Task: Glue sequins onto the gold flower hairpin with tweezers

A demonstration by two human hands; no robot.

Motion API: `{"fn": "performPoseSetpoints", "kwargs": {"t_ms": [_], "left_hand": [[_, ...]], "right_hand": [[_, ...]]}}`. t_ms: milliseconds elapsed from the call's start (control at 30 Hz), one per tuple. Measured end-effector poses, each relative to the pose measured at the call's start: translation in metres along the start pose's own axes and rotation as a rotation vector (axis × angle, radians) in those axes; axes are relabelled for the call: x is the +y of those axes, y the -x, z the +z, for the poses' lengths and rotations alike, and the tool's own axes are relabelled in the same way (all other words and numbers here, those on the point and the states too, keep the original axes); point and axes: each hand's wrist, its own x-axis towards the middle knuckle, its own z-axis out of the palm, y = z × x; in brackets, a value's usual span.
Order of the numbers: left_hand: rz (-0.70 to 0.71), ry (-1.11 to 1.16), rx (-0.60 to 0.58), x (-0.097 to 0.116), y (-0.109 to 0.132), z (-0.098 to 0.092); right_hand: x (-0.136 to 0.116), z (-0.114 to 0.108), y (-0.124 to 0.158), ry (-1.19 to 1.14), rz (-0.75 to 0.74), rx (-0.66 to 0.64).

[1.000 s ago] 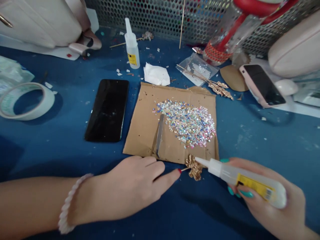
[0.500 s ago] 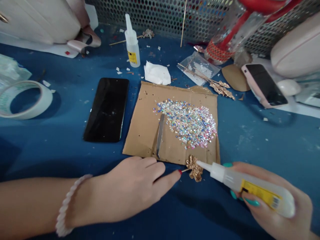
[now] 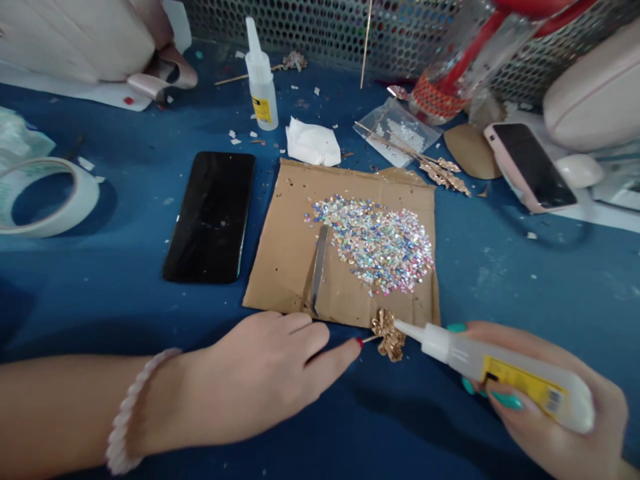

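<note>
My left hand point(image 3: 270, 380), wearing a beaded bracelet point(image 3: 130, 413), pinches the thin stem of a gold-coloured flower ornament point(image 3: 389, 335). The ornament is at the near edge of a cardboard sheet point(image 3: 275, 267). My right hand point(image 3: 565, 400) is wrapped round a glue bottle point(image 3: 525, 383) with a yellow label. The bottle is tilted, its narrow nozzle pointing left with the tip at the ornament's petals; whether glue is coming out I cannot tell. On the cardboard lie a heap of small shiny rhinestones point(image 3: 385, 247) and metal tweezers point(image 3: 320, 267).
Left of the cardboard lies a black phone point(image 3: 210, 217), with a tape roll point(image 3: 75, 207) farther left. Behind stand a second glue bottle point(image 3: 263, 97) and a folded white tissue point(image 3: 313, 143). More gold ornaments point(image 3: 445, 175), a plastic bag point(image 3: 397, 137) and a pink-cased phone point(image 3: 533, 167) lie at back right.
The whole view has shifted slightly. Both hands keep their grips, and the nozzle stays at the gold flower ornament.
</note>
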Motion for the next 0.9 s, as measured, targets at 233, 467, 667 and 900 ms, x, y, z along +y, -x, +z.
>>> {"fn": "performPoseSetpoints", "kwargs": {"t_ms": [233, 467, 667, 900], "left_hand": [[-0.005, -0.001, 0.013, -0.0017, 0.0013, 0.0009], [-0.008, -0.005, 0.009, 0.0001, 0.0016, -0.0014], [-0.016, -0.001, 0.008, 0.0001, 0.0017, 0.0018], [-0.015, 0.013, -0.005, 0.0001, 0.0007, -0.0011]], "right_hand": [[-0.001, 0.0015, -0.0045, 0.069, -0.007, 0.01], [-0.0006, 0.0005, -0.0014, 0.055, 0.015, -0.035], [0.0014, -0.0033, 0.0016, 0.078, 0.073, -0.014], [0.0017, -0.0044, 0.001, 0.077, 0.035, -0.063]]}}
